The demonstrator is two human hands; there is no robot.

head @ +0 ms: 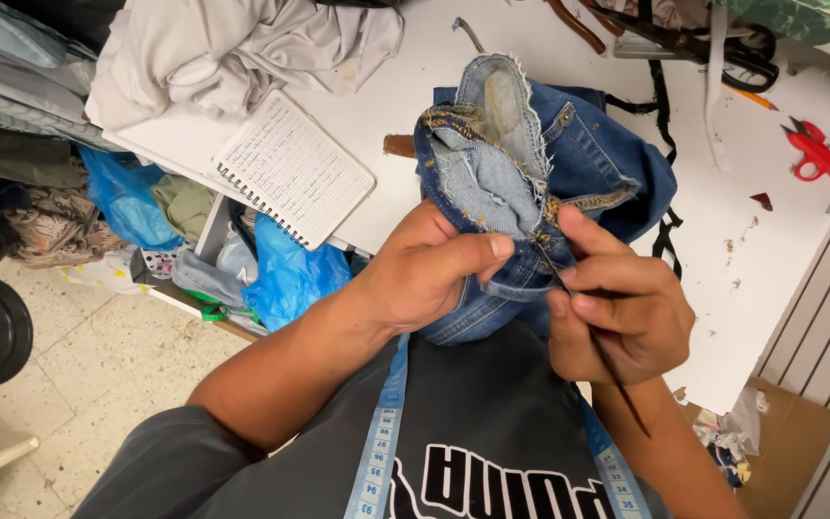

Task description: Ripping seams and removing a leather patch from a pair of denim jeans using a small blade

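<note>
My left hand (425,274) pinches the soft, floppy jeans (540,163) at the thick seam, right hand (617,308) clamped on a thin pick (617,380).

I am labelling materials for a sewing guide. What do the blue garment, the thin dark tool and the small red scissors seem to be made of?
Garment: blue denim, likely cotton; twill weave, frayed pale edges, tan stitching.
Tool, held in the right hand: thin, dark, rigid; perhaps metal or plastic, unclear.
Scissors: glossy red handles, probably plastic; blades too small to judge.
</note>
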